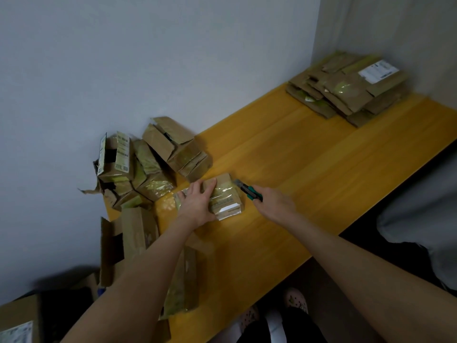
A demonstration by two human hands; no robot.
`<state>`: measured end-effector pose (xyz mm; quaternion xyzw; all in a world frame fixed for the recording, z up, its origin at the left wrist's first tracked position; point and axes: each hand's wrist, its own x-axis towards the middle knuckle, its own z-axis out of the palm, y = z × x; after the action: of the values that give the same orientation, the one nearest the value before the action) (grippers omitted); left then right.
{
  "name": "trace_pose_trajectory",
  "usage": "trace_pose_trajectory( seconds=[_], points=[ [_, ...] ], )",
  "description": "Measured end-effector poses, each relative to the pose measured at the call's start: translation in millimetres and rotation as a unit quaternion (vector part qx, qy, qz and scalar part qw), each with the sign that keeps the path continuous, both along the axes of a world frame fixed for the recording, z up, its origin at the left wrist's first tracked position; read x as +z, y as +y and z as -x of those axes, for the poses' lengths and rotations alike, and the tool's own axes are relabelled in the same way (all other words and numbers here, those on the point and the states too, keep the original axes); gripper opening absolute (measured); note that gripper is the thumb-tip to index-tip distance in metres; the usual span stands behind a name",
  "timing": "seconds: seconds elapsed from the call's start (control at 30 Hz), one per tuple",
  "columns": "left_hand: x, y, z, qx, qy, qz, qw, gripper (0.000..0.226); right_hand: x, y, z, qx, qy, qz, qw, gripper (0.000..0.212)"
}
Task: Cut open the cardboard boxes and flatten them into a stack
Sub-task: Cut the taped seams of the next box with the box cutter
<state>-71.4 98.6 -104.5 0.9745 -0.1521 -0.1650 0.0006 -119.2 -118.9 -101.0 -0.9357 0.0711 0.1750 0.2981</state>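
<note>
Clamping the seemingly light, tape-slick box [226, 201] by its stiffer edge in left hand [197, 205], gripping knife [248, 191] in right hand [274, 204].

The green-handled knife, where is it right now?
Head view, right of centre: the right hand holds the knife, blade at the edge of the small box under the left hand.

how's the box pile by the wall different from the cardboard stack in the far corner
The box pile holds unflattened boxes, some gaping open; the cardboard stack is pressed flat. The box pile is jumbled and tilted; the cardboard stack lies in layers. Both are brown taped cardboard on the yellow table.
</note>
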Motion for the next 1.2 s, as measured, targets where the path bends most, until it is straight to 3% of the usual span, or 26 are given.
trace_pose_trajectory(
  seconds=[0.27,0.6,0.8,0.93,1.07,1.13,1.2],
  points=[
    [0,-2,-2,-0.001,0.002,-0.011,1.0,0.108,8,-10,-5,0.051,0.017,0.034,0.998,0.046],
    [6,-4,-3,-0.002,0.016,-0.016,1.0,0.109,22,-13,-5,0.114,0.024,0.06,0.991,0.031],
    [7,-3,-4,0.029,0.019,0.0,0.999,0.111,17,-17,1,0.092,0.053,0.051,0.993,0.029],
    [11,-10,-7,0.155,-0.009,0.046,0.987,0.114,6,-19,6,-0.105,0.082,-0.122,0.984,0.035],
    [16,-26,-6,0.228,-0.018,0.084,0.97,0.122,9,7,-12,-0.251,0.078,-0.329,0.907,0.031],
    [16,-33,-2,0.241,-0.014,0.116,0.963,0.126,11,24,-21,-0.297,0.077,-0.381,0.872,0.034],
    [16,-36,2,0.25,-0.001,0.16,0.955,0.127,11,37,-26,-0.304,0.074,-0.397,0.863,0.036]
  ],
)
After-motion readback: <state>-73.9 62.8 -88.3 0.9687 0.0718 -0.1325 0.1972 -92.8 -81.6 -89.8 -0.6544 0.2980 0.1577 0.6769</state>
